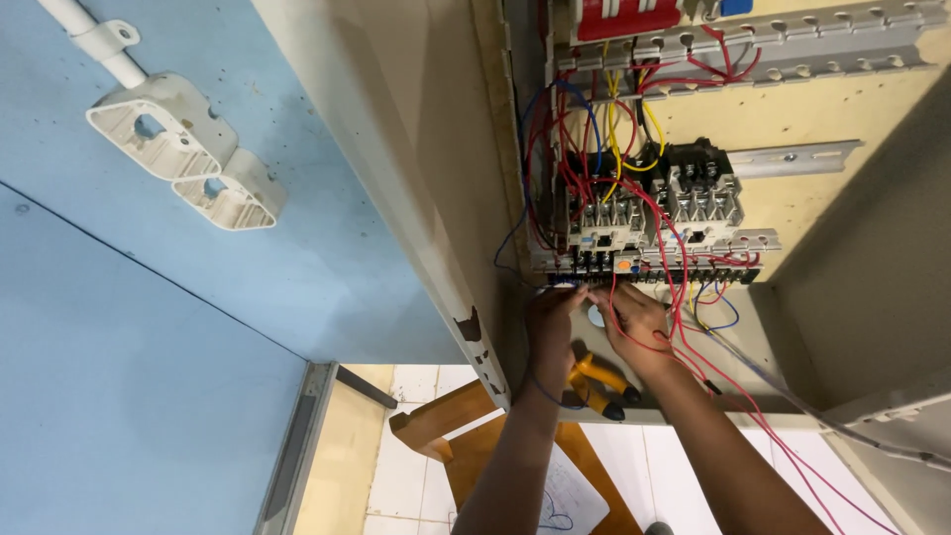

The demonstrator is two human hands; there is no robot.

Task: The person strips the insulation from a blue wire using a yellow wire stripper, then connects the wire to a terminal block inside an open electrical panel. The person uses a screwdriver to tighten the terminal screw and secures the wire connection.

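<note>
We are looking up into an open electrical cabinet, working left to right. On the blue wall at far left, two white conduit boxes point(188, 154) are hanging off a white pipe point(94, 38). The cream cabinet door edge point(396, 188) is running diagonally down, its paint chipping near the lower end.

Our left hand point(551, 322) is reaching up to the underside of the terminal row point(644, 269), its fingers drawn together around a blue wire point(507, 248) at the terminals; how tightly it is pinching we cannot tell. Just beside it, our right hand point(634, 322) is pressing its fingertips together at the same row, red wires point(674, 287) draping across its back and wrist. The two hands are nearly touching.

Below and between the wrists, yellow-handled pliers point(599, 381) are lying on the cabinet's lower ledge.

Above the hands, two contactors point(654, 203) are sitting side by side on a metal rail point(792, 159), fed by red, yellow and blue wires. At top, a grey slotted wire duct point(792, 45) is crossing the back panel.
</note>
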